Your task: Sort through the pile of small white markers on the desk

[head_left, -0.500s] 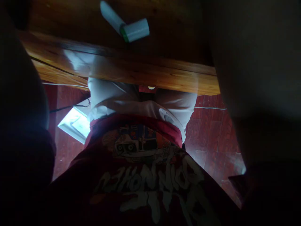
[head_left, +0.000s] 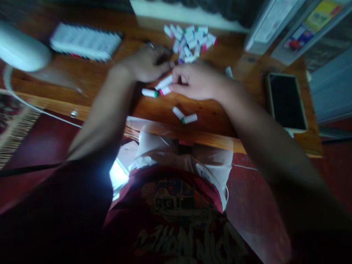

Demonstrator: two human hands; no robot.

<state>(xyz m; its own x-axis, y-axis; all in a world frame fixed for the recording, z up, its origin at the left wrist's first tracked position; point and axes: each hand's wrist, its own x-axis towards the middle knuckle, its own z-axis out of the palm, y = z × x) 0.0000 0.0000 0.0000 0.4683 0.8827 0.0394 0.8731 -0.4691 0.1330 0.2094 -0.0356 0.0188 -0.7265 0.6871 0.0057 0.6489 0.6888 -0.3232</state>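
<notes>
My right hand (head_left: pixel 196 80) is closed over the wooden table, thumb and fingertips at a short white marker with a pink end (head_left: pixel 165 90). Just left of it, my left hand (head_left: pixel 147 63) is slightly blurred, its thumb and fingers apart and nothing visible between them. Below the left thumb lies another white marker (head_left: pixel 164 82). A white piece with a green end (head_left: pixel 150 93) rests beside the pink-ended one. Closer to the table edge, a green-ended piece (head_left: pixel 190 118) touches a plain white one (head_left: pixel 178 112). Beyond my hands is a pile of similar white pieces (head_left: pixel 189 42) with coloured ends.
A phone (head_left: pixel 287 101) lies at the right of the table (head_left: pixel 214 121). At the back left are a spiral-bound white pad (head_left: pixel 85 41) and a white rounded object (head_left: pixel 23 47) with a cable. Upright panels (head_left: pixel 275 22) stand at the back right.
The view has tilted up from my lap and the table edge, bringing both hands, the pile and the phone into sight. The two pieces near the edge still touch.
</notes>
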